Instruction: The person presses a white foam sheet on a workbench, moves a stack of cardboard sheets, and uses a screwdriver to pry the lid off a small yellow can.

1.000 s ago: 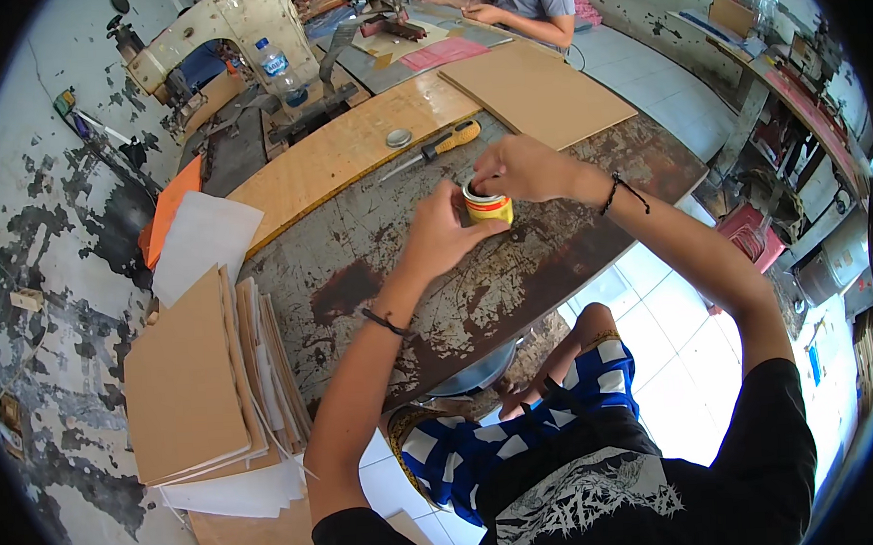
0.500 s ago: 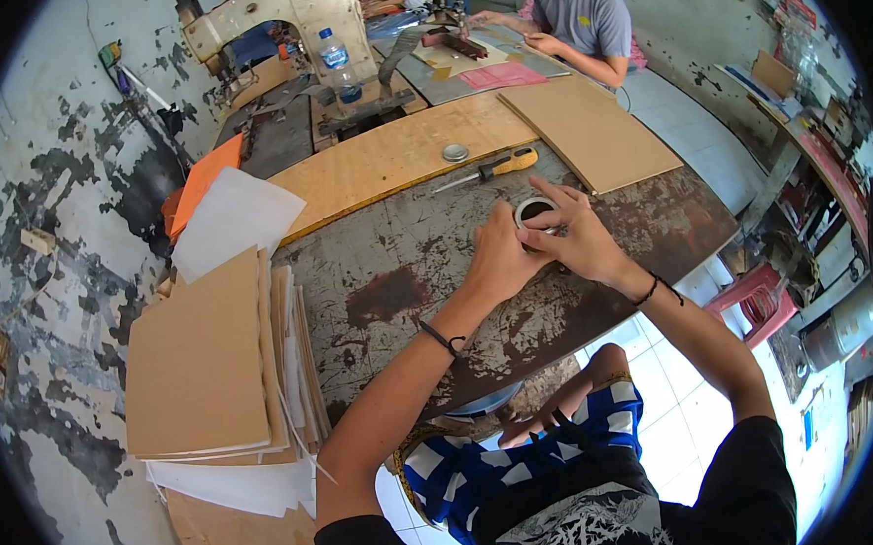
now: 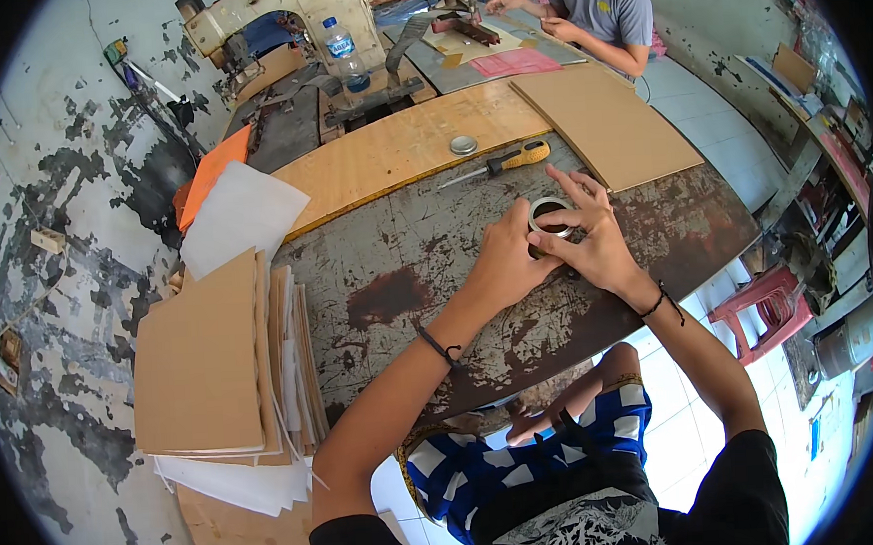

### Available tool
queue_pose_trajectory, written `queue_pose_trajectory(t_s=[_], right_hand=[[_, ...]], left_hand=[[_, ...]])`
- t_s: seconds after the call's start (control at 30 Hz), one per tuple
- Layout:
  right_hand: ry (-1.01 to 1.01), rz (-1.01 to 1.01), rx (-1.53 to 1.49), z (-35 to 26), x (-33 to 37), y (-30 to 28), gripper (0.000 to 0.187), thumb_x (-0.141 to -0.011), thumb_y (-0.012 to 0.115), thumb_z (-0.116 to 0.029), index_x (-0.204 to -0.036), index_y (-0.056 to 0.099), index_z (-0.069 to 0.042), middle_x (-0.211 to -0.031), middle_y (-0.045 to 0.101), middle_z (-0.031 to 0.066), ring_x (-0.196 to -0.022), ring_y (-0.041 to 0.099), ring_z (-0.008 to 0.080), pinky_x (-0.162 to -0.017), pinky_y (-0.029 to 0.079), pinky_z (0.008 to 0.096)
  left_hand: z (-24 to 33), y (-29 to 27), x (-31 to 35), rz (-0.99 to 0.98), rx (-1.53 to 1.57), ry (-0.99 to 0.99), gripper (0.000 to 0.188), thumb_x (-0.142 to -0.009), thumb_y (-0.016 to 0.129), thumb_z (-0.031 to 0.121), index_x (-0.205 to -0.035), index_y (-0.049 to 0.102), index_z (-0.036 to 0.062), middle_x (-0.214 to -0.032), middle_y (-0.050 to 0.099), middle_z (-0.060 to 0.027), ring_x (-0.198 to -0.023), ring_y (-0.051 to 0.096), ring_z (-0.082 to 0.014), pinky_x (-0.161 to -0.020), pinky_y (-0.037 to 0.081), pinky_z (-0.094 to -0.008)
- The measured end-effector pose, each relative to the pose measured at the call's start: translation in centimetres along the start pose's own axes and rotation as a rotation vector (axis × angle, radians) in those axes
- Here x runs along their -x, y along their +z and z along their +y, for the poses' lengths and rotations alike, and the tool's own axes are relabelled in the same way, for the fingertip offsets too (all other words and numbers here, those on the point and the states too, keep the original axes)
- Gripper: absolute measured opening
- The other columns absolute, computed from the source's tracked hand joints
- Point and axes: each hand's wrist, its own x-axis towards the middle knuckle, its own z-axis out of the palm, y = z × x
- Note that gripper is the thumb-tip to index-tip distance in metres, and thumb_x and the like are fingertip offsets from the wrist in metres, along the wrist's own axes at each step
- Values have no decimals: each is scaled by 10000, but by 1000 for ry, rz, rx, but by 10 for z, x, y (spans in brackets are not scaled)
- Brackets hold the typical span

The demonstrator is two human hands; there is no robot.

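Above the worn dark table [image 3: 405,244], both my hands are round a small round tin [image 3: 550,208] with a silvery rim and a dark inside. My left hand [image 3: 507,256] grips its side with closed fingers. My right hand [image 3: 598,246] is on the other side, its thumb and a finger at the rim and the other fingers raised. What the right fingertips may pinch is too small to make out. A round metal lid [image 3: 463,145] lies on the wooden board [image 3: 391,154] beyond. Between lid and hands lies a screwdriver [image 3: 519,158] with a yellow and black handle.
Stacked brown cardboard sheets [image 3: 199,359] stand at the left, beside a white sheet [image 3: 241,219]. A cardboard panel [image 3: 607,130] lies at the far right. Behind are a sewing machine [image 3: 246,21], a water bottle [image 3: 348,60] and a co-worker [image 3: 606,17]. A red stool [image 3: 765,314] stands right.
The whole view has shifted slightly, so the table and hands appear a little farther right. Both hands stay round the tin, with hardly any change in hold.
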Motion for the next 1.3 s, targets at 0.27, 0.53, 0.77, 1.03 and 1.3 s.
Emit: queue_pose_trajectory(t_s=[0.27, 0.53, 0.77, 1.03, 1.3], right_hand=[[21, 29, 50, -5, 2, 0, 318, -831, 812, -317, -1046, 774, -87, -1528, 482, 131, -1402, 360, 404, -1150, 295, 530], [-34, 59, -42, 0, 0, 1, 337, -823, 820, -240, -1071, 746, -24, -1445, 540, 180, -1269, 538, 371, -1040, 460, 448], [9, 94, -109, -8, -1, 3, 388, -806, 834, -212, -1096, 723, 20, -1411, 562, 212, -1146, 655, 380, -923, 554, 411], [-191, -12, -6, 6, -6, -10, 424, -805, 831, -250, -1123, 724, 9, -1451, 532, 208, -1180, 619, 380, -963, 526, 430], [-574, -228, 258, 19, -38, -45, 432, -782, 789, -357, -1083, 749, -50, -1536, 475, 117, -1217, 564, 338, -1017, 473, 429]], left_hand=[[-8, 2, -4, 60, 117, 91, 491, -778, 831, 186, -1027, 456, -8, -902, 667, -234, -852, 681, -443, -711, 542, -467], [-8, 5, -3, 106, 14, 86, 537, -794, 800, 171, -1173, 475, -27, -1151, 608, -261, -1040, 634, -432, -865, 513, -489], [-12, 4, -4, 31, 11, 76, 574, -784, 779, 99, -1277, 503, -4, -1187, 590, -219, -1100, 606, -435, -901, 506, -481], [-13, 2, -4, 0, 40, 58, 539, -810, 774, 135, -1254, 504, -11, -1183, 589, -224, -1106, 599, -420, -911, 493, -474], [-15, -4, -4, -14, 12, 97, 639, -868, 763, 346, -1287, 491, -52, -1183, 578, -253, -1118, 583, -428, -957, 476, -472]])
